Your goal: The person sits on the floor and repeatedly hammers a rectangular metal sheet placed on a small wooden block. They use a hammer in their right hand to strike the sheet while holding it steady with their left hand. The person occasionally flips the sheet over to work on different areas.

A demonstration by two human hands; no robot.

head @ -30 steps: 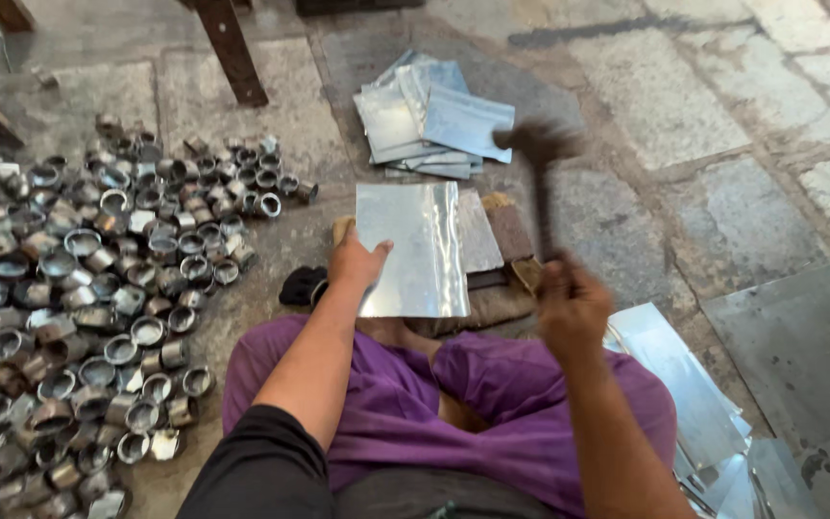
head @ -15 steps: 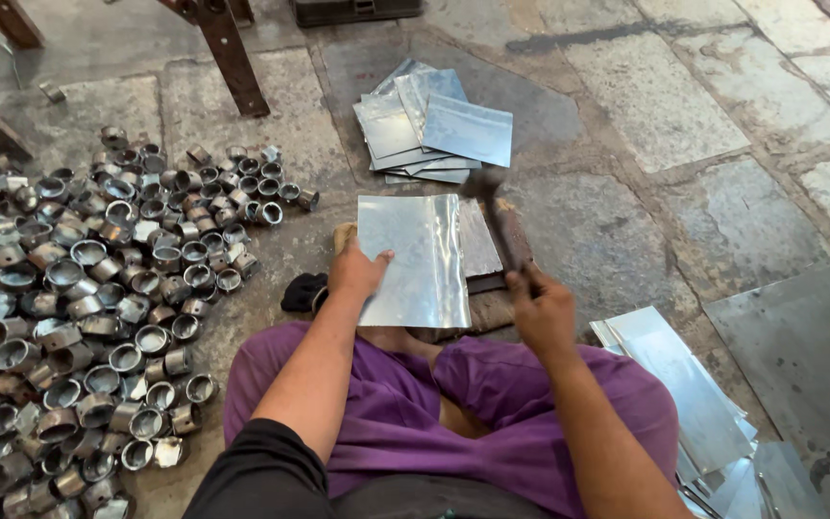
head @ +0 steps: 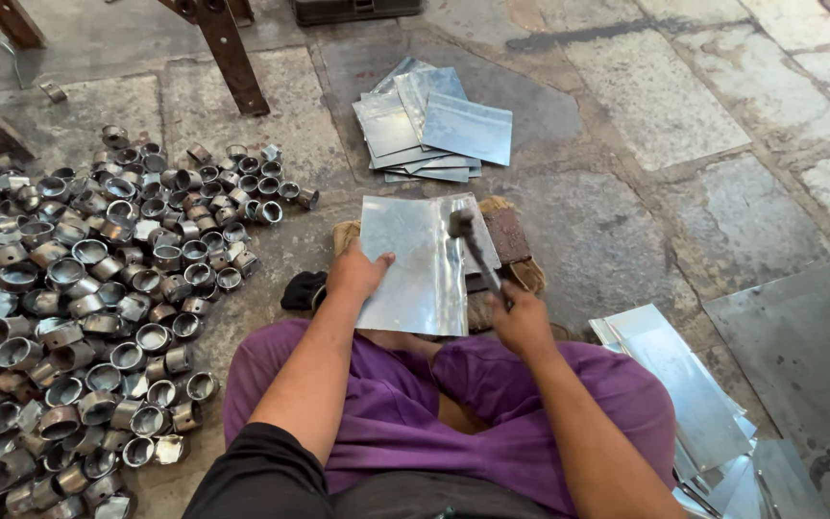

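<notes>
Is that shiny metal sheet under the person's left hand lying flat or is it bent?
Mostly flat, bent along one side: the metal sheet shows a raised crease by its right edge, where the hammer head rests.

A stone-slab floor carries the work: a wide heap of short metal rings at the left of the frame, a stack of cut metal sheets at upper centre, more sheets at lower right, and a dark block at centre.
</notes>
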